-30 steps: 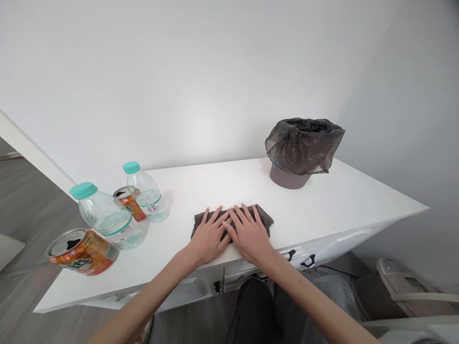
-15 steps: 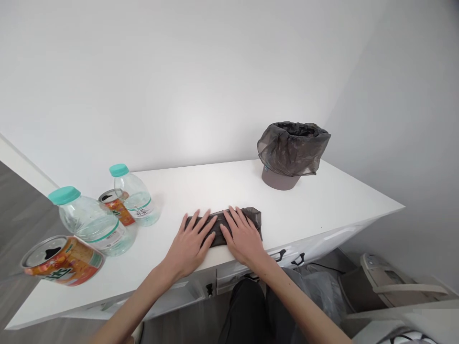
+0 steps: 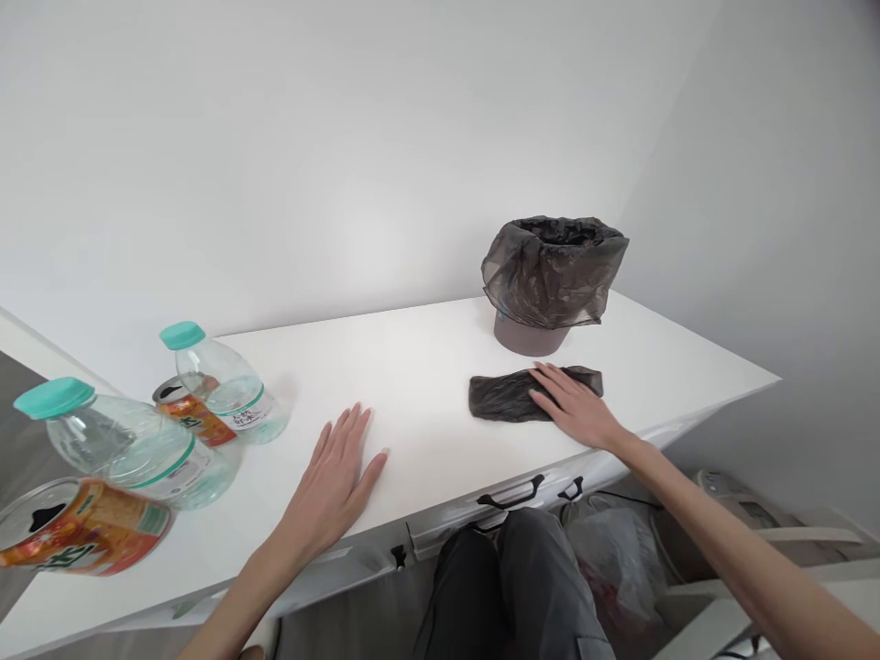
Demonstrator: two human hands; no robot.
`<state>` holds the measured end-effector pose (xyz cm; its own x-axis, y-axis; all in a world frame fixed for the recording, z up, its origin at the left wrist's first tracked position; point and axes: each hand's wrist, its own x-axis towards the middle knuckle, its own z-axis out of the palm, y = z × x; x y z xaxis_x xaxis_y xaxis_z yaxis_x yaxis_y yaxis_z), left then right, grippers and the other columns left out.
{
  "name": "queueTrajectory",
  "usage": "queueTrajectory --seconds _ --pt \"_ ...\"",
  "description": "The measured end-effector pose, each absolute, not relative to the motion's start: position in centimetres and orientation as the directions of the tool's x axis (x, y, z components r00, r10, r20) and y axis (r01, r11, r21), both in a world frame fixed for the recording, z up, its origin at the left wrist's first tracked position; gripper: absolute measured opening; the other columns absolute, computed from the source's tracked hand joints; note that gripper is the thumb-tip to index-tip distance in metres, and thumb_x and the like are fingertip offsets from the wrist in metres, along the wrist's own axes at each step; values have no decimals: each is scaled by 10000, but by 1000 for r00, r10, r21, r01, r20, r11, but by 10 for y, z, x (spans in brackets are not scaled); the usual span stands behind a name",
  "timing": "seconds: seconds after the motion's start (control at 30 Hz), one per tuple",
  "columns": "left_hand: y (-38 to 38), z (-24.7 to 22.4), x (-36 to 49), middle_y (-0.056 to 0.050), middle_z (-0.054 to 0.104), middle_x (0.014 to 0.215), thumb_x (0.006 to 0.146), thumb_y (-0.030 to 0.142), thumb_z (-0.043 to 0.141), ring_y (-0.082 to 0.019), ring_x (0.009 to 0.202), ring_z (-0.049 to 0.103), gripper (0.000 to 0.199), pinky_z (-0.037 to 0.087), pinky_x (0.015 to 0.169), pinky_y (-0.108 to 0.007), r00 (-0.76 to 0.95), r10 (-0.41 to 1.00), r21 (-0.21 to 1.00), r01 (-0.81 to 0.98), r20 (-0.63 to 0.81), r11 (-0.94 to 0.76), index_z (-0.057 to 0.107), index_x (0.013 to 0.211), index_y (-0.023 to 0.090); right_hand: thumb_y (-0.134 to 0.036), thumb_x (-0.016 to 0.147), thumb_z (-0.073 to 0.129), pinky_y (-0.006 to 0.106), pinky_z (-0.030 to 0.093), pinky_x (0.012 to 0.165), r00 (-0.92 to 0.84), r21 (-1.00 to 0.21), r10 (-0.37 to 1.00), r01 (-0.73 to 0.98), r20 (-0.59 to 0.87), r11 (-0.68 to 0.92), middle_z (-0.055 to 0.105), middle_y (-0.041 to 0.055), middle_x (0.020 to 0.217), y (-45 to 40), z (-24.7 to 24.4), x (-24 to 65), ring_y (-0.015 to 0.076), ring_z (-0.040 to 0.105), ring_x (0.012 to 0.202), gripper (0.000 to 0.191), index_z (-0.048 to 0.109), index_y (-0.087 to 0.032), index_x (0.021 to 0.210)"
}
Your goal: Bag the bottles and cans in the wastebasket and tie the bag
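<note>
A folded dark plastic bag (image 3: 505,397) lies flat on the white tabletop (image 3: 419,403). My right hand (image 3: 574,408) rests on its right part, fingers stretched out and pointing left. On the bare tabletop, left of the bag, my left hand (image 3: 335,477) lies flat with its fingers spread and nothing in it. Just behind the folded bag stands a small brown bin (image 3: 529,337), with a dark liner (image 3: 554,280) folded over its rim.
At the left stand two clear bottles with teal caps (image 3: 237,394) (image 3: 148,449) and two orange cans (image 3: 199,417) (image 3: 96,532). A wall runs behind the table. Black drawer handles (image 3: 512,493) show below the front edge.
The folded bag has moved right, close in front of the bin, with my right hand on it. My left hand has come off the bag and now lies on the tabletop.
</note>
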<state>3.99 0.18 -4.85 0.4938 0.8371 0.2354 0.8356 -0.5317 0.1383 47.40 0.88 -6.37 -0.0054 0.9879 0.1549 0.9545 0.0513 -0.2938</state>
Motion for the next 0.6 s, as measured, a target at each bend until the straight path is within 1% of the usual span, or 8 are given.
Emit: queueTrajectory --seconds 0.1,0.2,0.33,0.5,0.6 --pt "3 -47 44 -146 325 1731 1102 537 364 -288 1629 246 679 250 1326 -558 456 862 131 862 224 -490 233 1670 188 -618 1062 261 511 333 1291 17 -290 990 957 143 25 355 35 1721 16 -74 514 276 289 1612 681 453 -268 1613" --pt "5 -45 49 -137 371 1712 1096 548 366 -290 1620 274 673 274 1321 -549 435 874 129 874 218 -468 270 1654 184 -649 1055 242 529 316 1303 8 -281 989 959 150 35 340 27 1727 24 -84 544 276 288 1611 716 402 -265 1637" --pt "3 -41 55 -143 420 1685 1092 552 361 -297 1603 318 681 311 1304 -552 412 880 151 879 235 -452 271 1648 169 -660 1056 242 511 314 1310 -16 -269 986 961 168 61 349 35 1723 31 -88 563 274 303 1604 737 366 -248 1655" --pt "-6 -33 62 -153 454 1662 1096 552 333 -295 1593 343 681 313 1305 -534 369 895 167 894 251 -415 272 1641 148 -649 1058 270 512 349 1295 -13 -273 985 960 172 60 380 47 1707 34 -84 567 296 342 1586 736 372 -232 1655" --pt "-11 -29 63 -164 462 1655 1105 540 301 -291 1590 348 666 315 1307 -517 365 901 160 900 233 -406 300 1626 125 -646 1054 292 503 391 1274 -6 -282 979 957 204 65 408 54 1693 32 -87 568 318 401 1556 724 408 -234 1639"
